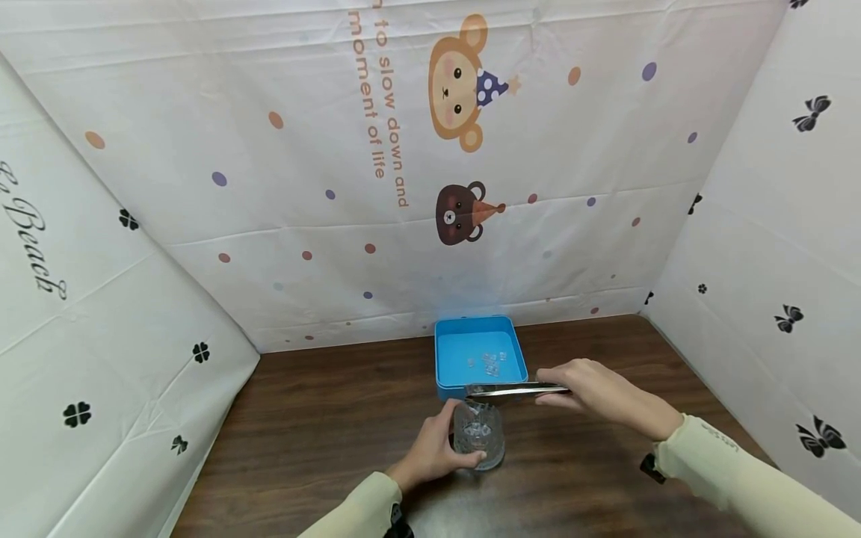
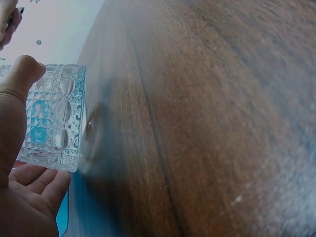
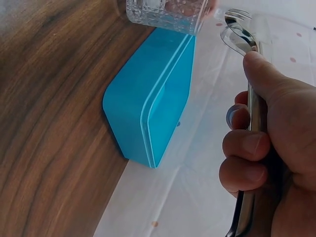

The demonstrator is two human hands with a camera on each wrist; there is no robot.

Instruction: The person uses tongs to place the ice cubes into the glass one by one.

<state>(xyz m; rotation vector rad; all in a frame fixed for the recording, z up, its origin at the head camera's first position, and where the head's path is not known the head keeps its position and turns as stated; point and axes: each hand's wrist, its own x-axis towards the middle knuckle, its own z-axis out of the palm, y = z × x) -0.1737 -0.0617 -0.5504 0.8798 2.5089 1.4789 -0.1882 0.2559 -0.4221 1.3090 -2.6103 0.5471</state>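
A cut-glass tumbler (image 1: 489,442) stands on the wooden table with several clear pieces inside it. My left hand (image 1: 433,447) grips the glass from the left, thumb on the near side and fingers round the far side. In the left wrist view the faceted wall of the tumbler (image 2: 59,116) shows beside the thumb. My right hand (image 1: 592,392) holds metal tongs (image 1: 514,388), their tips over the mouth of the glass. In the right wrist view the fingers curl round the handles of the tongs (image 3: 254,106). Whether the tips hold a clear piece, I cannot tell.
Just behind the glass sits a blue open box (image 1: 442,359), with several small clear pieces (image 1: 492,365) on its floor. The dark wooden table (image 1: 323,418) is bounded by a printed white sheet (image 1: 323,149) at the back and sides.
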